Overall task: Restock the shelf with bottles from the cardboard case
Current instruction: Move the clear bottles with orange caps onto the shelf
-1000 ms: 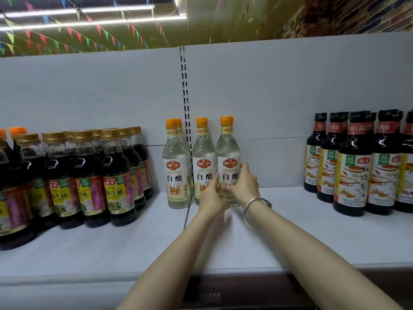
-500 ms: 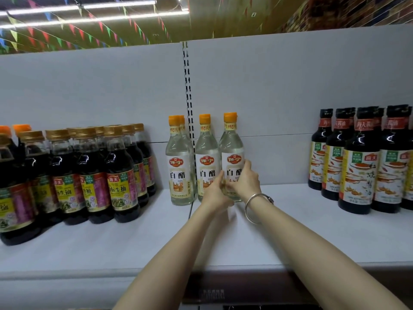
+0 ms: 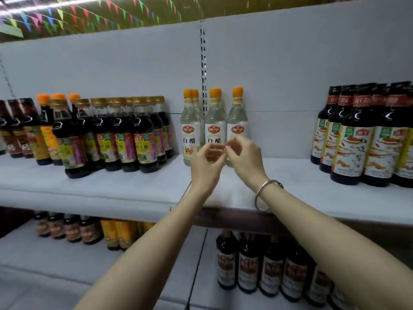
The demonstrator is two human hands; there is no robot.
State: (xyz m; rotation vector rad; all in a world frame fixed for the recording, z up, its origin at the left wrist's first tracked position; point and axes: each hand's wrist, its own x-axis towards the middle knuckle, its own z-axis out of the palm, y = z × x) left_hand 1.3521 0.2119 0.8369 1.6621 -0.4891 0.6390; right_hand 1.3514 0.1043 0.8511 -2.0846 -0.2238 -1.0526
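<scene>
Item: vinegar bottles (image 3: pixel 237 121), clear, orange-capped, stood upright in a short row on the shelf (image 3: pixel 93 189), near its back edge and beside the slotted upright (image 3: pixel 203 63). A further orange cap is seen behind the leftmost.

Labels: white panel with a red oval brand mark; the characters 白醋 are read below it. The small neck-band print is not legible.

Hands: the left hand (image 3: pixel 206 163) and right hand (image 3: pixel 244 157) are held just in front of the row, fingers loosely curled and blurred. Nothing is seen gripped by either; contact with a bottle cannot be confirmed. A bracelet (image 3: pixel 266 193) is worn on the right wrist.

Handling, as judged: the bottles are taken to be full, hence fairly heavy, rigid, smooth and liable to slip; whether glass or plastic cannot be told, so they are best treated as breakable. The body at the label is recommended for a full wrap; the narrow neck serves only for steadying.

Neighbours: soy bottles (image 3: pixel 143 139) with gold caps, labelled 海天 and 生抽, are stocked toward the shelf's left end; dark bottles (image 3: pixel 348 139) with black caps toward its right end.

Case: not in view.
</scene>
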